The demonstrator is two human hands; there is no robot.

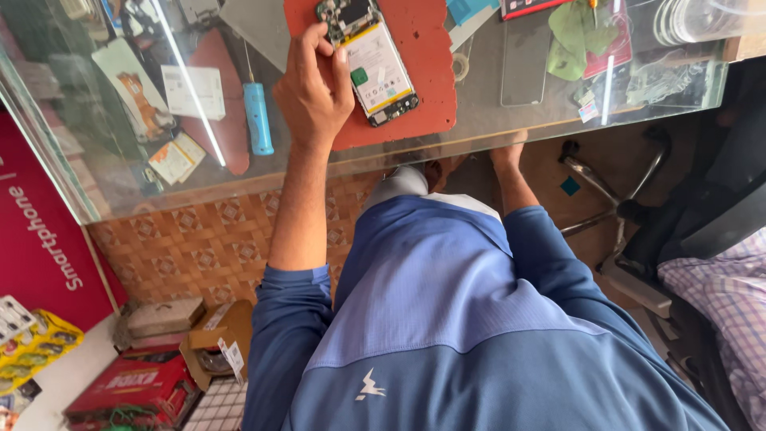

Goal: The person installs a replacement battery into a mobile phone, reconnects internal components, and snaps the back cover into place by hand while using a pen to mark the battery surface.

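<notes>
Glass-topped surface (511, 120) across the upper frame, patterned brown floor showing below and through it. Opened phone (369, 60) at about 12 o'clock – back cover off, white battery and green circuit board exposed, lying tilted on a red-orange mat (419, 88). Left hand (315, 88) resting on the mat's near-left part, fingers curled narrow against the phone's left edge, fingertips touching its top corner and side; whether truly gripping or only steadying, hard to tell. Right hand (507, 152) at roughly 1 o'clock, down at the surface's near edge, mostly hidden under the glass – open or closed, cannot tell.

Outward from the mat: blue-handled screwdriver (257, 118) just to the left at 11 o'clock, white paper card (193, 92) beyond it, dark red oval pad (219, 96) beneath. Clear glass panel (523, 64) to the right of the mat at 1 o'clock, green leaf-shaped pieces (576, 36) farther right. Blue long-sleeved shirt (447, 319) filling the lower middle. Cardboard boxes (191, 335) on the floor at 8 o'clock, chair base (614, 199) at 3 o'clock.
</notes>
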